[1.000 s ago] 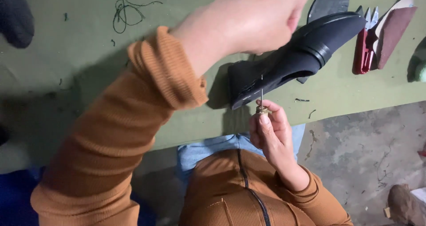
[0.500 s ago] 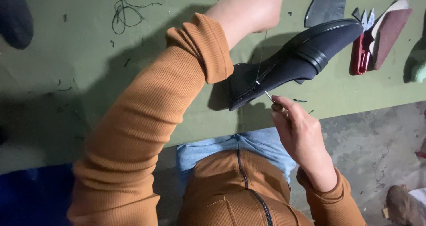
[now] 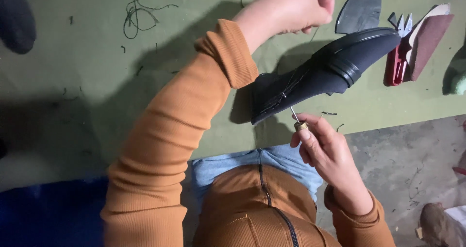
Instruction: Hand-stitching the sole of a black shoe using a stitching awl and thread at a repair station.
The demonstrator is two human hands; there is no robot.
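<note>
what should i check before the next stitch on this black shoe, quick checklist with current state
1. Awl gripped in right hand: ok, fingers wrap its brass-collared handle.
2. Awl tip at the seam of the black shoe: ok, the point meets the shoe's lower edge.
3. Thread taut: cannot tell, left hand is raised in a fist above the shoe, but the thread barely shows.
4. Shoe steady: cannot tell, neither hand clamps it and its support is hidden.
5. Red-handled snips within reach: ok, lying on the green table past the toe.
6. Loose thread tangle clear of the work: ok, far off to the side.
</note>
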